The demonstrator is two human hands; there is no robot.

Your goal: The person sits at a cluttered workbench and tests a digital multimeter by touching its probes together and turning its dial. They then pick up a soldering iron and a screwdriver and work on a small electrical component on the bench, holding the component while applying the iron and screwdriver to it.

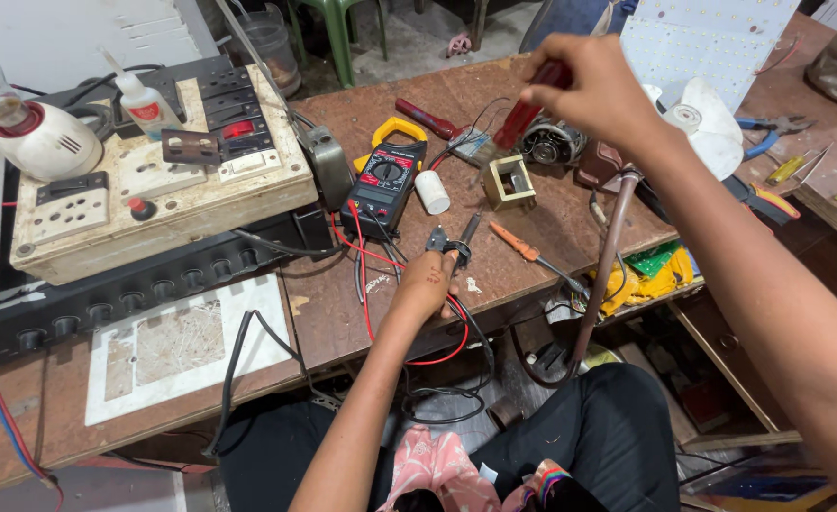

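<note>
**Screwdriver over transformer core, probe pinned at worktop edge**

Screwdriver [530, 102], red-handled: clamped in right hand [597, 87], raised above the worktop [532, 246]. Long axis slanted, handle up and right, tip down and left toward the square brass-coloured core [509, 182]. Tip just above or at the core's upper edge; contact cannot be confirmed.

Left hand [428, 283]: low at the near edge, fingers closed on a small black probe [458, 245] with red and black leads [381, 284] running off it. Hands well apart; right hand plainly nearer the core, left hand nearer and left of it.

Immediately around the core: white cylindrical part [432, 192] to its left, small motor [551, 142] behind and right, orange-handled tool [523, 245] lying in front. Yellow clamp meter [387, 175] further left, leads trailing over the edge.

Outward: switchboard box [153, 180] with sockets at far left, white bottle [139, 95] standing on it. White fan blade [708, 128] and blue-handled pliers [769, 128] at far right.
</note>
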